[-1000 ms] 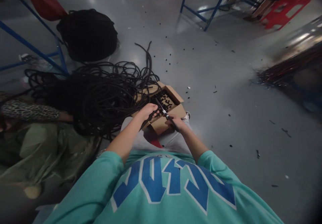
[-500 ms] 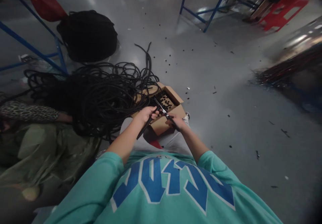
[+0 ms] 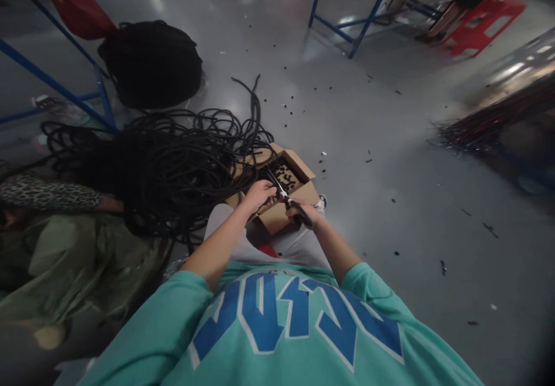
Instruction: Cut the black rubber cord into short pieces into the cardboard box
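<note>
Reaching low in front, gripping scissors (image 3: 282,193) in right hand (image 3: 307,210), pinching black cord (image 3: 259,208) in left hand (image 3: 261,192), over open cardboard box (image 3: 276,217); around, grey floor (image 3: 368,120) with scattered black bits (image 3: 292,97).

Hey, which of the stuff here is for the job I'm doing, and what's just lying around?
Likely for the job:
Scissors in your right hand
Cardboard box
Small black pieces inside it
Tangled black cord

Seemingly just lying about:
Scraps on the floor
Dark strands at right
</note>
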Available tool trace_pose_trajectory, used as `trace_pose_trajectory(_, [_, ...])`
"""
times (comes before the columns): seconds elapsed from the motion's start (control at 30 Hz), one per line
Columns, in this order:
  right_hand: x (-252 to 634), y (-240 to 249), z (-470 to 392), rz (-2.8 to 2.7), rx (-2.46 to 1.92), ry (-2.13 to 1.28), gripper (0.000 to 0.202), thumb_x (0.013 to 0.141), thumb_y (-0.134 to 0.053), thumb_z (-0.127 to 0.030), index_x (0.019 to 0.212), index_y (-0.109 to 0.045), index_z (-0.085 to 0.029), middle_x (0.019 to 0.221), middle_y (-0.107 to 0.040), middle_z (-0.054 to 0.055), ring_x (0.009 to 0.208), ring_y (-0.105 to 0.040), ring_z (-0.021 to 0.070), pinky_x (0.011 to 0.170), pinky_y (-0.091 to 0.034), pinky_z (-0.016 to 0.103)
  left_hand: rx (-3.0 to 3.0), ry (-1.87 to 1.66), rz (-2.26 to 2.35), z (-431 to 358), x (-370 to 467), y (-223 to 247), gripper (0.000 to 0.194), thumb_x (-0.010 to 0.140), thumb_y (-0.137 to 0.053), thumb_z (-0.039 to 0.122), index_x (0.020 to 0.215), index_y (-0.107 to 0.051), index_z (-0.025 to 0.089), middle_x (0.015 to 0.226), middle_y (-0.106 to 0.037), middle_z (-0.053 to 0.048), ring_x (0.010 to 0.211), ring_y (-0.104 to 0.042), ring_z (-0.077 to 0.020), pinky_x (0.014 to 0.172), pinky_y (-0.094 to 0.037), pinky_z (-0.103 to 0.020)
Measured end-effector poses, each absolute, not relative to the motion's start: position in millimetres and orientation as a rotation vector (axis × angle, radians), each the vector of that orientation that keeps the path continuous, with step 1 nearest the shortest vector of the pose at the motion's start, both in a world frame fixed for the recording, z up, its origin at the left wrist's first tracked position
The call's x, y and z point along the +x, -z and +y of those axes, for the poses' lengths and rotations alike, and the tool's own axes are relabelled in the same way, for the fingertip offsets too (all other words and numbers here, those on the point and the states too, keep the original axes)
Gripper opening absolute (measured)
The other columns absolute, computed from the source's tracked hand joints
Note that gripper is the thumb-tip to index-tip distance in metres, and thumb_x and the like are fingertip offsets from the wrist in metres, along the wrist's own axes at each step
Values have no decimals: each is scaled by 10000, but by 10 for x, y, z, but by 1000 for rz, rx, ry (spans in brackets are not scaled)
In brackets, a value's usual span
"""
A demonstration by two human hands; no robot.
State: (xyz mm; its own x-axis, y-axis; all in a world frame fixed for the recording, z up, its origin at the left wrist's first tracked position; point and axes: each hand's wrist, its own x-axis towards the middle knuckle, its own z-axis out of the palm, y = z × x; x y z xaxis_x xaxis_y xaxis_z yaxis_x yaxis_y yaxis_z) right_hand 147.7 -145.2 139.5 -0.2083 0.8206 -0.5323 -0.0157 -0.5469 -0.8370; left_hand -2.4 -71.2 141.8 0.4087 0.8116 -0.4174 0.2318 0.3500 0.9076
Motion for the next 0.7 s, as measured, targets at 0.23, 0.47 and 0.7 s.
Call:
trace_pose_trajectory(0.23, [1473, -1441, -1582, -1073, -1516, -1688, 514, 539, -522, -158, 1052, -543, -136, 500, -449, -81, 449, -386, 64, 437, -284, 188, 1448, -680, 1271, -716, -58, -1372, 115, 687, -554, 170, 758, -463, 163, 624, -519, 41, 425, -455, -53, 448, -361, -195])
trace_pose_trajectory(0.47, [1439, -1491, -1648, -1071, -1596, -1588, 511, 542, -539, -169, 1050, -572, -127, 474, -427, -86, 411, -370, 59, 418, -274, 189, 1564, -754, 1294, -723, -86, -1340, 128, 657, -580, 182, 756, -503, 161, 716, -560, 12, 573, -513, -90, 585, -421, -239])
trace_pose_trajectory(0.7, [1490, -1538, -1645, -1116, -1688, -1572, 506, 532, -558, -163, 1034, -599, -113, 428, -419, -90, 371, -336, 51, 395, -247, 187, 1638, -779, 1221, -678, -117, -1247, 133, 634, -596, 141, 743, -523, 164, 734, -585, 6, 666, -543, -118, 648, -443, -265])
